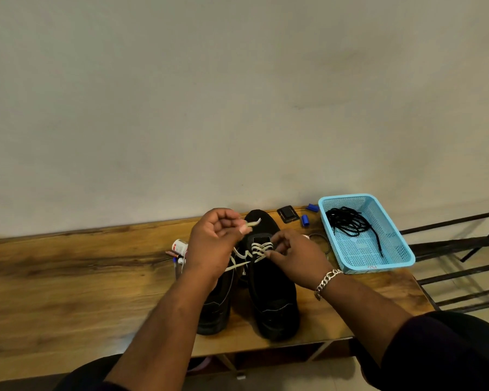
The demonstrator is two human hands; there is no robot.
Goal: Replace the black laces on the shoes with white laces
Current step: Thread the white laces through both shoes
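Two black shoes stand side by side on the wooden table (68, 277). The right shoe (274, 300) carries a white lace (261, 247) crossed through its upper eyelets. My left hand (212, 244) pinches one end of that lace and holds it raised above the shoe's far end. My right hand (294, 255) pinches the lace at the eyelets on the shoe's right side. The left shoe (215, 309) is partly hidden under my left forearm, with white lace strands trailing across it. Black laces (350, 221) lie in a light blue basket (395, 258).
Small bottles and pens (178, 249) lie left of the shoes. A black square object (288, 214) and two blue caps (305, 220) sit near the wall. A beaded bracelet (322, 241) lies beside the basket. Dark metal bars (463, 249) stand past the table's right edge.
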